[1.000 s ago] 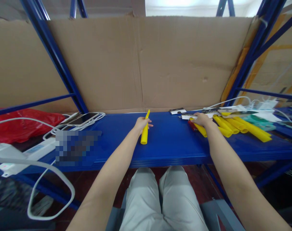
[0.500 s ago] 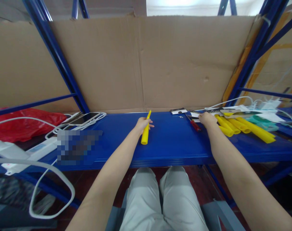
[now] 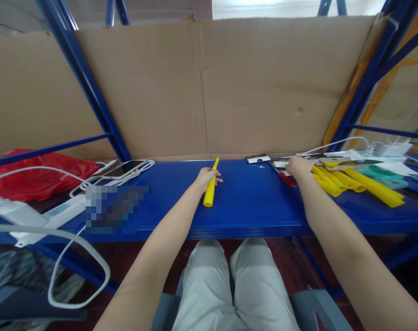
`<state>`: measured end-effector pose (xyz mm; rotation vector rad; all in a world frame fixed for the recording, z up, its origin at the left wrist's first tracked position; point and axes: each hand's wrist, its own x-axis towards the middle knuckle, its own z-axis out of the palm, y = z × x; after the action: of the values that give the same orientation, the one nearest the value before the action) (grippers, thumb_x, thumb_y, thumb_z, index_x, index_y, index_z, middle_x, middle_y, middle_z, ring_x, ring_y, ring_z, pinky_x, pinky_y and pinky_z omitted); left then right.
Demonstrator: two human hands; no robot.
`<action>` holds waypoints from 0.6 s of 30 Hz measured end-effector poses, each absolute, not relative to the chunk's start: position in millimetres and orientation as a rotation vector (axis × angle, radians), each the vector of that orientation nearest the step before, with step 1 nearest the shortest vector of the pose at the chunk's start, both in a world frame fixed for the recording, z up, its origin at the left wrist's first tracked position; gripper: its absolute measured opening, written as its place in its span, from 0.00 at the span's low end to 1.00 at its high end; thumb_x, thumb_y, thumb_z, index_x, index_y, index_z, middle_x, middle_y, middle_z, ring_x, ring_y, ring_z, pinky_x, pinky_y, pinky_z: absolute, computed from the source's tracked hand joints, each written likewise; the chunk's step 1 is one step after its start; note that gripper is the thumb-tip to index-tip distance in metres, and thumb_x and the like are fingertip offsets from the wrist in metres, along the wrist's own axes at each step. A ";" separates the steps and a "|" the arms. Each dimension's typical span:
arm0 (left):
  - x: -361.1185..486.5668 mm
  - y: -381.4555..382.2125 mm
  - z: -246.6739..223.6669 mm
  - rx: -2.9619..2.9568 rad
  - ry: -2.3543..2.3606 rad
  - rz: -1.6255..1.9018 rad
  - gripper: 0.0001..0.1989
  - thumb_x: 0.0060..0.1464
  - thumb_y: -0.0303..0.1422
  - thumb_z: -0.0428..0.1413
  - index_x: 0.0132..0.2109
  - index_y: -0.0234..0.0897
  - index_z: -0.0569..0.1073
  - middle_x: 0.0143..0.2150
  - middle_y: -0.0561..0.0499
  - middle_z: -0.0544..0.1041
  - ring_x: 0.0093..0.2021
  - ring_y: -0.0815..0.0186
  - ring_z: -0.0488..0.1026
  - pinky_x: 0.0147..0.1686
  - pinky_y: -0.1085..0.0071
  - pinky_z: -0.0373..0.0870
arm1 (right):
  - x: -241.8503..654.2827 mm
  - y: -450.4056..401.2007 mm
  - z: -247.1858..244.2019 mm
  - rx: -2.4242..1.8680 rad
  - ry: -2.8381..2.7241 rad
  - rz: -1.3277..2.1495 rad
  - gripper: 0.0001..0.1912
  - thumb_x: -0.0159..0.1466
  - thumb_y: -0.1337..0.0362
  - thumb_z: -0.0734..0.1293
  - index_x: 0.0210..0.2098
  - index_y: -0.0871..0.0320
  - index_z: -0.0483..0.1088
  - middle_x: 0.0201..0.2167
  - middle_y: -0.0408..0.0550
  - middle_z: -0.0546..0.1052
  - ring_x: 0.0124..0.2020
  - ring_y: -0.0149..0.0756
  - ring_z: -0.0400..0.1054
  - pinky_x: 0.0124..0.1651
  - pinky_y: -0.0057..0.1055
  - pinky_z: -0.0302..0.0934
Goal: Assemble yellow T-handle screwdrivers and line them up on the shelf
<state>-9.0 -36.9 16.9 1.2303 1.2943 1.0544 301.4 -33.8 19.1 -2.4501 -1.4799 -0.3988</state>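
My left hand (image 3: 206,178) is closed round a yellow tube (image 3: 209,195), holding it above the middle of the blue tabletop (image 3: 174,202). The tube slants, its wide end towards me and its thin end away. Farther right, my right hand (image 3: 297,166) is down among flat items at the back, with fingers bent; what they grip is hidden. A red-handled tool (image 3: 286,179) lies just left of that hand. Several more yellow tubes (image 3: 348,181) lie side by side to its right, a flat metal blade (image 3: 358,163) across their far ends.
A small black-and-white card (image 3: 258,158) lies at the back with tiny bits before it. At left are a phone (image 3: 123,169), white cables, a power strip (image 3: 57,216) and a red plastic bag (image 3: 43,174). A cardboard wall (image 3: 154,92) and blue posts (image 3: 88,87) enclose the back.
My right hand has shifted slightly at the same spot, and the red-handled tool beside it has moved a little to the right. The left hand still holds the yellow tube. The view has shifted slightly.
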 end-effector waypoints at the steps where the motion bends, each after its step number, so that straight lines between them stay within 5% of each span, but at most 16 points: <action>1: -8.6 -37.6 17.4 1.226 1.296 1.054 0.15 0.57 0.20 0.49 0.52 0.22 0.66 0.37 0.42 0.78 0.19 0.73 0.72 0.16 0.78 0.58 | 299.5 -37.8 22.9 -2.468 -1.447 -0.415 0.20 0.60 0.69 0.58 0.49 0.67 0.71 0.49 0.68 0.73 0.54 0.54 0.65 0.53 0.55 0.54; 6: -8.1 -39.6 18.3 1.210 1.296 1.062 0.15 0.57 0.20 0.49 0.52 0.21 0.65 0.37 0.41 0.78 0.18 0.74 0.71 0.15 0.78 0.58 | 281.9 -54.2 36.9 -2.506 -1.443 -0.233 0.20 0.60 0.63 0.62 0.49 0.67 0.72 0.47 0.69 0.74 0.50 0.50 0.69 0.48 0.42 0.63; 11: -9.1 -37.9 17.4 1.219 1.293 1.053 0.14 0.57 0.20 0.49 0.51 0.22 0.66 0.37 0.41 0.78 0.19 0.73 0.72 0.15 0.79 0.58 | 272.6 -53.5 30.9 -2.567 -1.577 -0.135 0.26 0.57 0.58 0.68 0.51 0.65 0.71 0.48 0.68 0.74 0.51 0.52 0.69 0.48 0.42 0.64; 18: -9.1 -36.0 16.2 1.221 1.302 1.044 0.14 0.57 0.20 0.50 0.51 0.22 0.66 0.37 0.40 0.78 0.20 0.73 0.73 0.15 0.78 0.59 | 272.7 -50.4 25.5 -2.613 -1.682 -0.076 0.23 0.55 0.66 0.66 0.50 0.65 0.72 0.45 0.66 0.76 0.48 0.50 0.71 0.45 0.40 0.66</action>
<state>-9.1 -36.0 16.2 1.2214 1.3018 1.0439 272.7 -50.4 25.5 -2.6128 -1.6818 -0.0759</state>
